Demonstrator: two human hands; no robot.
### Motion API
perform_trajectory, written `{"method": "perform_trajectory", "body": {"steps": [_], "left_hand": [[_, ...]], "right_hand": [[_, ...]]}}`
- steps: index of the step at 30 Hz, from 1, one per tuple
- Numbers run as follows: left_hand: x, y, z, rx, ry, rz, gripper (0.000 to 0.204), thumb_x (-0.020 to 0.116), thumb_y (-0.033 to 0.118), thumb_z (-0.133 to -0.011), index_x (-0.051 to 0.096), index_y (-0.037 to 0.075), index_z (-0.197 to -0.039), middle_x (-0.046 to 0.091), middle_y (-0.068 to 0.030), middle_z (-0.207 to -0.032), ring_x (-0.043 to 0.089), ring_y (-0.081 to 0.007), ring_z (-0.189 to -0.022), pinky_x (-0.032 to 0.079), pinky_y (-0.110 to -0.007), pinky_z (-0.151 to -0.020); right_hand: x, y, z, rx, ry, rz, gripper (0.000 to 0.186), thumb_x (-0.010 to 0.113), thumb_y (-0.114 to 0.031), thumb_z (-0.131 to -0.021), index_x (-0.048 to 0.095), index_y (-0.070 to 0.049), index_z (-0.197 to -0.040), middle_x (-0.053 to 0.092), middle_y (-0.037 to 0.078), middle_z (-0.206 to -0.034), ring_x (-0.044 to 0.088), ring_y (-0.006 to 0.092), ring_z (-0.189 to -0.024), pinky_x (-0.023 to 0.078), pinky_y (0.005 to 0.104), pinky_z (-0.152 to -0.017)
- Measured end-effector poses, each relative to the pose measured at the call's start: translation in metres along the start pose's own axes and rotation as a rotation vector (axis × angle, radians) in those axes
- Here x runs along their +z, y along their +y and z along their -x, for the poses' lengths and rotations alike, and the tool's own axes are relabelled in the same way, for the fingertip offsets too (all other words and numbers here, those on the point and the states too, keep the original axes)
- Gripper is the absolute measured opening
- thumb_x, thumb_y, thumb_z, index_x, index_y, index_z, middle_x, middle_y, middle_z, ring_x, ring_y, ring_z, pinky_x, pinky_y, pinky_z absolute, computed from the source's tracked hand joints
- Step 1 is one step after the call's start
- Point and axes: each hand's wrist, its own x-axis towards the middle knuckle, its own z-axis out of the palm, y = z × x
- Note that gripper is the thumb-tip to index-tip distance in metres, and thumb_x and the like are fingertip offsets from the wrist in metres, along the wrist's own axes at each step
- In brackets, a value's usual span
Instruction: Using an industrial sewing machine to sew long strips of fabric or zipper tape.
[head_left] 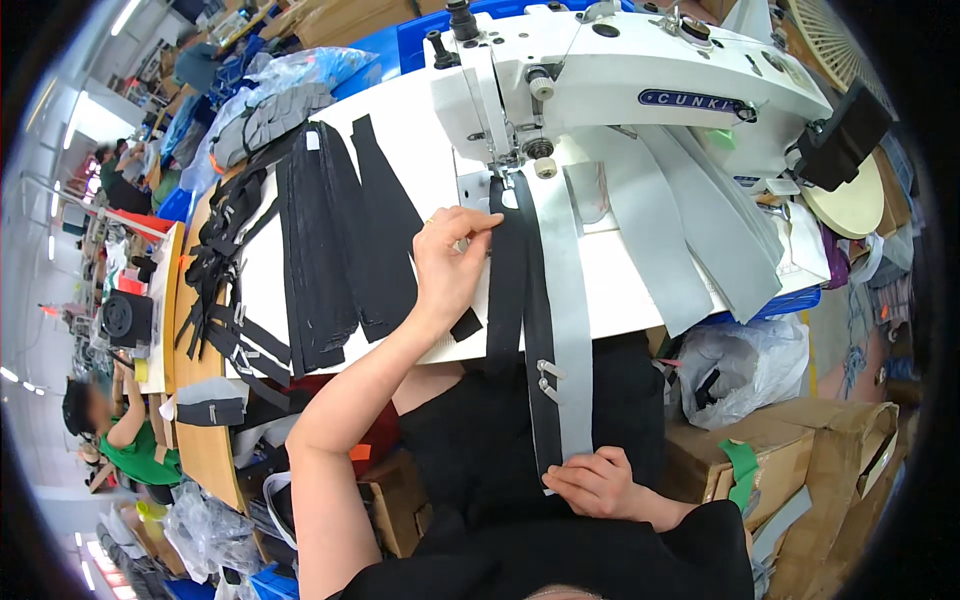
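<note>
A long black zipper (pixel 539 330) runs from the sewing machine's needle area (pixel 507 180) down over the table edge toward my lap. Two silvery zipper pulls (pixel 549 377) sit on it. Along its right side lies a grey fabric strip (pixel 572 330), along its left a black fabric strip (pixel 506 290). My left hand (pixel 452 262) pinches the black strip's left edge just below the presser foot. Near my lap, my right hand (pixel 597 484) grips the lower ends of the zipper and grey strip together. Its fingertips are partly curled under.
Black fabric strips (pixel 318 250) lie stacked on the left of the white table, beside a tangle of black zippers (pixel 222 235). Grey panels (pixel 650 220) spread under the machine arm. Cardboard boxes (pixel 750 450) and a plastic bag (pixel 745 365) stand right. Another person (pixel 140 450) works far left.
</note>
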Motion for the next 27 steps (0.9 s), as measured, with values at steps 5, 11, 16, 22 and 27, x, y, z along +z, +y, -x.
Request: {"method": "perform_trajectory", "body": {"steps": [5, 11, 16, 22, 27], "left_hand": [[0.003, 0.004, 0.003, 0.049, -0.107, -0.103, 0.033, 0.073, -0.013, -0.078, 0.083, 0.007, -0.101, 0.074, -0.0076, -0.1, 0.068, -0.0192, -0.093, 0.054, -0.032, -0.082], [0.005, 0.004, 0.006, -0.067, -0.063, 0.001, 0.033, 0.08, -0.007, -0.077, 0.085, 0.013, -0.102, 0.074, -0.0045, -0.105, 0.065, -0.0216, -0.102, 0.055, -0.034, -0.083], [0.004, 0.003, 0.006, -0.102, -0.086, -0.013, 0.031, 0.079, -0.004, -0.081, 0.085, 0.014, -0.105, 0.074, -0.0043, -0.107, 0.064, -0.0218, -0.103, 0.054, -0.034, -0.086], [0.007, 0.001, 0.006, -0.067, -0.055, -0.068, 0.031, 0.077, -0.002, -0.085, 0.084, 0.012, -0.111, 0.072, -0.0053, -0.107, 0.062, -0.0242, -0.105, 0.048, -0.035, -0.093], [0.008, 0.003, 0.002, -0.079, -0.043, -0.078, 0.03, 0.077, -0.002, -0.085, 0.083, 0.01, -0.112, 0.072, -0.0063, -0.106, 0.062, -0.0248, -0.105, 0.05, -0.035, -0.092]], "right_hand": [[0.003, 0.004, 0.0, 0.01, -0.014, -0.018, 0.024, 0.079, -0.017, -0.083, 0.082, -0.016, -0.107, 0.076, -0.005, -0.107, 0.067, 0.0117, -0.097, 0.043, 0.0303, -0.085], [0.008, 0.005, 0.003, 0.056, 0.017, -0.065, 0.026, 0.084, -0.015, -0.08, 0.082, -0.017, -0.106, 0.076, -0.007, -0.105, 0.067, 0.0108, -0.097, 0.043, 0.0301, -0.084], [0.009, 0.009, 0.002, 0.065, 0.003, -0.101, 0.027, 0.084, -0.014, -0.08, 0.082, -0.017, -0.107, 0.076, -0.007, -0.104, 0.067, 0.0105, -0.096, 0.043, 0.0301, -0.083], [0.01, 0.013, -0.007, 0.081, 0.03, -0.138, 0.03, 0.083, -0.013, -0.08, 0.081, -0.015, -0.109, 0.076, -0.006, -0.103, 0.068, 0.0114, -0.093, 0.042, 0.0311, -0.082], [0.011, 0.021, -0.023, 0.133, 0.068, -0.182, 0.031, 0.084, -0.009, -0.078, 0.081, -0.014, -0.108, 0.076, -0.005, -0.103, 0.068, 0.0127, -0.088, 0.041, 0.0329, -0.08]]}}
